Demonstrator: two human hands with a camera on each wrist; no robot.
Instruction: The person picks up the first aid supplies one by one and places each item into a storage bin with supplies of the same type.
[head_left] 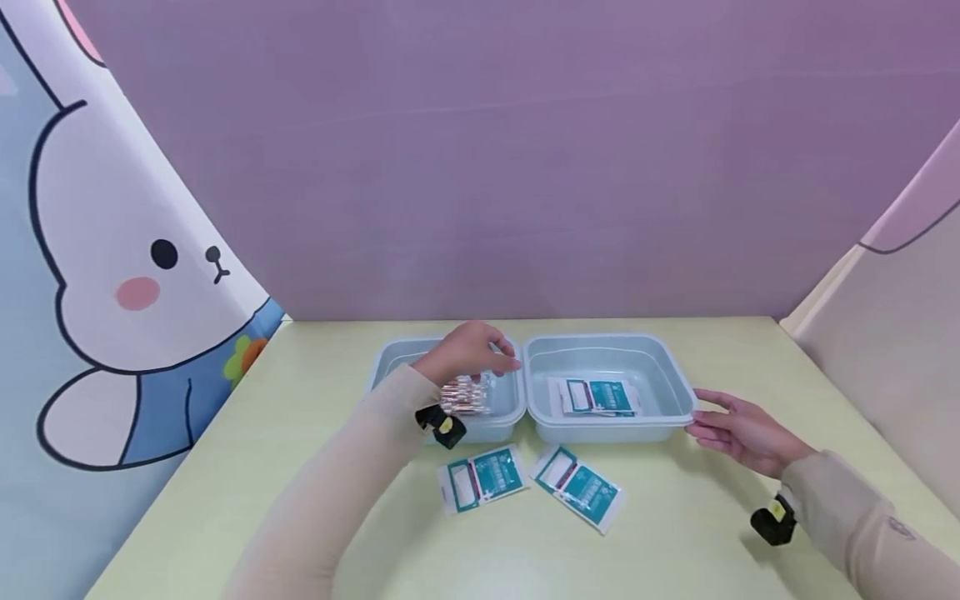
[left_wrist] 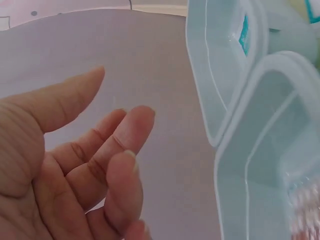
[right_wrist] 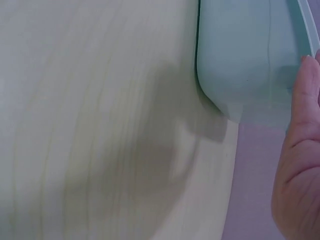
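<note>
Two pale blue plastic trays stand side by side. Over the left tray (head_left: 390,360) hovers my left hand (head_left: 474,350), its thumb and fingers apart with nothing between them, as the left wrist view also shows. Below that hand, partly hidden by it, a clear pack of small reddish-brown and white items (head_left: 467,397) lies in the tray. The right tray (head_left: 585,354) holds teal-and-white packets (head_left: 600,397). At its near right corner my right hand (head_left: 746,433) touches the rim and outer wall with extended fingers; in the right wrist view one finger (right_wrist: 306,90) lies along the wall.
Two more teal-and-white packets, a left one (head_left: 483,478) and a right one (head_left: 577,487), lie on the pale wooden table (head_left: 675,533) in front of the trays. A purple backdrop (head_left: 525,167) rises behind, with a cartoon rabbit panel (head_left: 112,250) at the left.
</note>
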